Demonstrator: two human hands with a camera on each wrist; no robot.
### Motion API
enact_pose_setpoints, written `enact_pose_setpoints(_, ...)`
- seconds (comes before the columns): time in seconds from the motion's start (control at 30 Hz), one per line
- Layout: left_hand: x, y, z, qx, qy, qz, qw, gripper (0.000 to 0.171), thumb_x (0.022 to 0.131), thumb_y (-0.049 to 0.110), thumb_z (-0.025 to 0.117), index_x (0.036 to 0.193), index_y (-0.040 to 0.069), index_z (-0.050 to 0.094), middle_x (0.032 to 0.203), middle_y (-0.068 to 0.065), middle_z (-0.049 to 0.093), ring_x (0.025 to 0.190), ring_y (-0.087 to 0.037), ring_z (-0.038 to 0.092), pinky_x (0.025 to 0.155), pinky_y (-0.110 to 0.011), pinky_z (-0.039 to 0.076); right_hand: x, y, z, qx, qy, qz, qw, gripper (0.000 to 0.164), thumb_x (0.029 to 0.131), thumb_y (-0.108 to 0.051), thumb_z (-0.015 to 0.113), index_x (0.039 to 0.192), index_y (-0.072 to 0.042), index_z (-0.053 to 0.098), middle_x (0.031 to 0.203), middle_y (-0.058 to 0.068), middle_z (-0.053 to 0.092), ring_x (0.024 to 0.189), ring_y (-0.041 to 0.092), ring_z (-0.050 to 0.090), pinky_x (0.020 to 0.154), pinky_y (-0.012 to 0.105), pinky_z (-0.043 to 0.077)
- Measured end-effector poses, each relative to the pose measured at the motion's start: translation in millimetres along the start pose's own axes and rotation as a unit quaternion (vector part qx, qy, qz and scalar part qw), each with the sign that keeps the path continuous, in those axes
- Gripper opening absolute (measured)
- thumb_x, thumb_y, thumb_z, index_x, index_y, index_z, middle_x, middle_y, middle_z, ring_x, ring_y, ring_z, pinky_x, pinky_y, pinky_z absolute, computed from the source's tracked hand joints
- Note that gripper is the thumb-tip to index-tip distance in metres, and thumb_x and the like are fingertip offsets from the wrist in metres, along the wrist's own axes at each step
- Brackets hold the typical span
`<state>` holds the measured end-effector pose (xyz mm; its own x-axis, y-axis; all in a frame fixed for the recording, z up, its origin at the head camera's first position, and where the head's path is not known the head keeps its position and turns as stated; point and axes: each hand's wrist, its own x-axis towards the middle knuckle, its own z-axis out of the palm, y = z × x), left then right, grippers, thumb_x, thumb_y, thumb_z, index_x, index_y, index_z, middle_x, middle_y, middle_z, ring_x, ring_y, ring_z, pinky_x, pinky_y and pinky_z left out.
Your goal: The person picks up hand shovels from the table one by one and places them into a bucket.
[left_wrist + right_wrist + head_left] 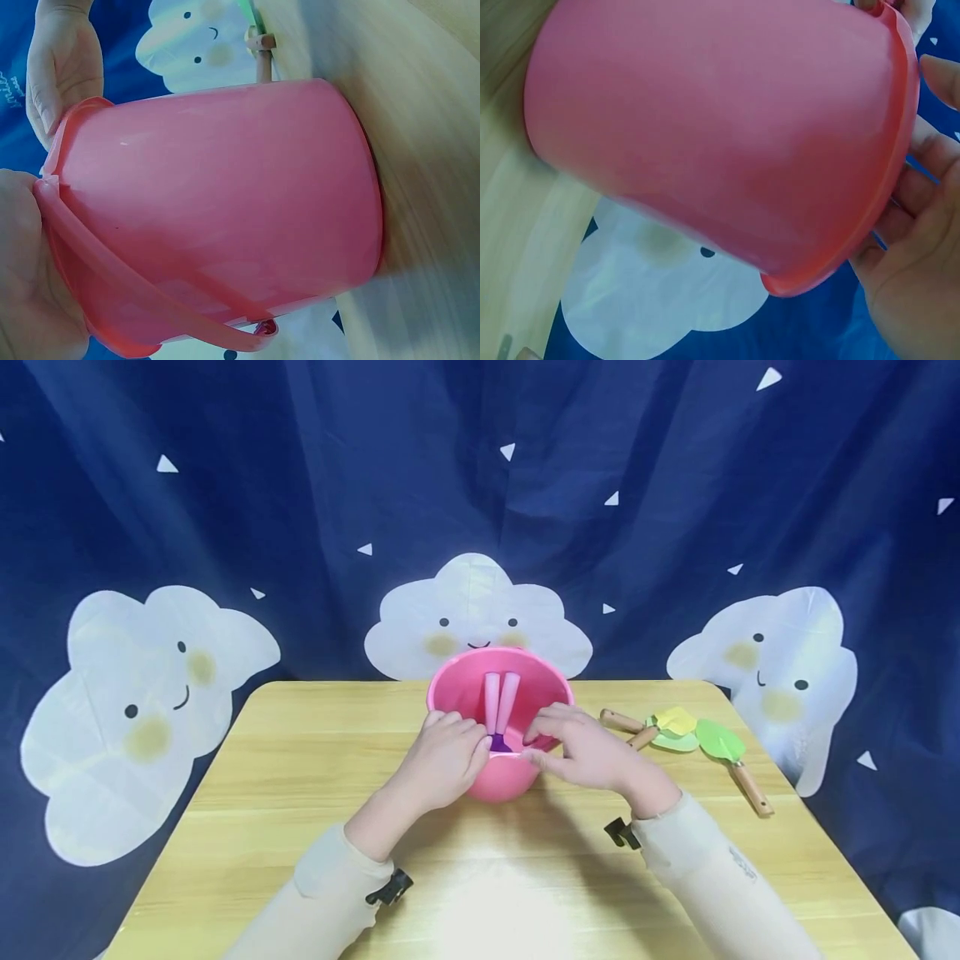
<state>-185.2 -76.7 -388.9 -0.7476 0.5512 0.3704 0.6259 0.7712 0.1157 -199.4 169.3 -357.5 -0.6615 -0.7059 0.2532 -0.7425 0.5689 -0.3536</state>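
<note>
A pink bucket (502, 781) stands at the middle of the table, tilted toward me in the head view. Inside it lean two tools with pink handles (491, 702) and a dark purple lower part; their working ends are hidden. My left hand (446, 760) grips the bucket's near left rim, close to where the pink carrying handle (150, 289) joins. That handle slants down across the bucket's side in the left wrist view. At the right rim, my right hand (585, 747) has its fingers loosely bent over the edge and its thumb held apart from them.
Right of the bucket lie several small garden tools with wooden handles: a green trowel (720, 741) and an overlapping group with a yellow blade (675, 721). The wooden table (322, 752) ends at a dark blue curtain (420, 460) printed with clouds.
</note>
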Motion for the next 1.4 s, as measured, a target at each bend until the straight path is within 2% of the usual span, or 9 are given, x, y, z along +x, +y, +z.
enact_pose_setpoints(0.23,-0.3,-2.2,2.4,-0.003,0.003,0.002,1.0,0.025,0.102,0.029,0.045,0.088,0.019,0.063,0.078,0.006,0.058,0.079,-0.014,0.049,0.084,-0.038,0.035,-9,5,-8,-0.013,0.051,0.005,0.999,0.014,0.092,-0.029,0.071,0.1,-0.018,0.067,0.098,-0.012,0.061,0.091,0.004,0.058,0.084,0.034,0.051)
enact_pose_setpoints(0.47,1.7,-1.8,3.9,0.002,0.005,0.005,1.0,0.024,0.102,0.03,0.046,0.087,0.02,0.062,0.077,0.006,0.058,0.078,-0.013,0.048,0.082,-0.037,0.035,-20,16,-24,-0.01,0.088,0.003,0.996,0.009,0.091,-0.021,0.073,0.098,-0.018,0.067,0.102,-0.009,0.063,0.1,0.012,0.061,0.087,0.04,0.053)
enact_pose_setpoints(0.73,3.1,-0.5,2.8,-0.001,0.008,0.003,1.0,0.025,0.102,0.03,0.046,0.086,0.019,0.062,0.077,0.006,0.057,0.078,-0.014,0.048,0.082,-0.037,0.035,-36,43,-35,0.0,0.111,0.037,0.993,0.009,0.092,-0.015,0.071,0.1,-0.018,0.067,0.103,-0.007,0.065,0.093,0.014,0.059,0.075,0.037,0.054)
enact_pose_setpoints(0.87,2.5,-1.3,1.6,0.0,0.001,-0.003,1.0,0.025,0.102,0.031,0.046,0.088,0.019,0.063,0.078,0.006,0.058,0.078,-0.013,0.048,0.083,-0.037,0.035,-40,53,-34,0.021,0.1,0.068,0.992,0.005,0.096,-0.019,0.068,0.1,-0.019,0.066,0.103,-0.007,0.063,0.07,0.01,0.062,0.072,0.034,0.053)
enact_pose_setpoints(0.97,2.1,-1.8,2.2,-0.001,-0.001,-0.003,1.0,0.025,0.102,0.031,0.046,0.089,0.019,0.064,0.078,0.006,0.059,0.079,-0.013,0.048,0.083,-0.037,0.035,-44,58,-33,0.027,0.092,0.084,0.992,0.004,0.097,-0.021,0.066,0.101,-0.019,0.066,0.102,-0.006,0.062,0.051,0.006,0.057,0.063,0.03,0.052)
enact_pose_setpoints(1.07,2.3,-2.2,3.3,-0.002,0.001,-0.001,1.0,0.026,0.102,0.03,0.045,0.089,0.019,0.064,0.078,0.006,0.059,0.078,-0.013,0.048,0.083,-0.037,0.035,-49,63,-32,0.032,0.088,0.097,0.991,0.005,0.098,-0.02,0.065,0.101,-0.017,0.066,0.102,-0.003,0.062,0.05,0.006,0.059,0.06,0.028,0.053)
enact_pose_setpoints(1.17,2.2,-2.6,4.5,-0.003,0.006,0.0,1.0,0.026,0.102,0.03,0.045,0.088,0.019,0.064,0.078,0.006,0.059,0.078,-0.013,0.048,0.082,-0.037,0.035,-53,70,-32,0.03,0.083,0.115,0.989,0.007,0.098,-0.019,0.064,0.103,-0.015,0.067,0.103,0.0,0.063,0.053,0.004,0.062,0.062,0.029,0.054)
enact_pose_setpoints(1.27,1.8,-2.7,4.8,-0.002,0.01,-0.001,0.9999,0.026,0.101,0.03,0.045,0.087,0.018,0.064,0.077,0.006,0.059,0.078,-0.013,0.048,0.082,-0.037,0.035,-55,77,-33,0.016,0.08,0.138,0.987,0.008,0.098,-0.022,0.065,0.102,-0.017,0.069,0.104,-0.001,0.065,0.071,0.008,0.066,0.068,0.036,0.054)
enact_pose_setpoints(1.4,1.3,-2.6,4.7,-0.002,0.013,-0.002,0.9999,0.027,0.101,0.03,0.044,0.086,0.018,0.063,0.076,0.006,0.058,0.077,-0.013,0.047,0.082,-0.036,0.035,-58,87,-32,-0.009,0.077,0.164,0.983,0.009,0.096,-0.025,0.066,0.1,-0.018,0.07,0.102,-0.002,0.067,0.087,0.017,0.06,0.074,0.042,0.049)
